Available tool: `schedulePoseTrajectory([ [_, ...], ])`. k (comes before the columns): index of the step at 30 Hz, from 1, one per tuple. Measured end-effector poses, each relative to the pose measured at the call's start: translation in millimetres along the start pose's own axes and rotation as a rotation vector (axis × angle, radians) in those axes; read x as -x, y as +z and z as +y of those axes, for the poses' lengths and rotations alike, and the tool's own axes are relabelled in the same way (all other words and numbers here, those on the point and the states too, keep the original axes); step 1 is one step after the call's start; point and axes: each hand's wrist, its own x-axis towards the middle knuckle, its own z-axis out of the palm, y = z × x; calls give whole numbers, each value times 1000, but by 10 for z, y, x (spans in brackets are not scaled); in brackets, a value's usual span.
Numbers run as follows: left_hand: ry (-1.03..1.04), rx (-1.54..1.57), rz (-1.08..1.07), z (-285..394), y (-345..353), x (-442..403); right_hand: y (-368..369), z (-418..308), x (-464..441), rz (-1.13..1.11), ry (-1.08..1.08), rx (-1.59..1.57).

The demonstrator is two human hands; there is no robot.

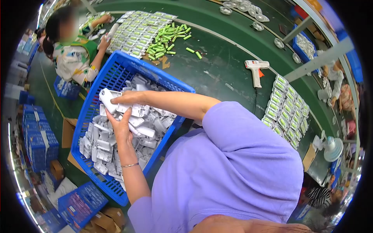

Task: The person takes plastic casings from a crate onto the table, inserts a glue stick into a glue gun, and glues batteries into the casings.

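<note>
My right hand (131, 98) reaches over the blue basket (180, 86) and grips a white plastic part (107, 101). Just below it, my left hand (122, 126), with a bracelet on the wrist, holds the lower side of the same part between thumb and finger. Some fingers of both hands are hidden behind the part and the hands. Many loose white plastic pieces (104, 155) fill the basket under my hands.
Beyond the basket, green cylinders (165, 40) lie beside rows of packed pieces (134, 33). A white gun-shaped tool (256, 70) and more rows (286, 110) lie right. A co-worker (74, 58) is upper left. Blue crates (39, 143) stand left.
</note>
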Motion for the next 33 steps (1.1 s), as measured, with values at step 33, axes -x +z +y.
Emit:
schedulePoseTrajectory([
  [33, -201, -314, -904, -1387, 3854, -1306, -3624, 1551, 1537, 942, -174, -866],
])
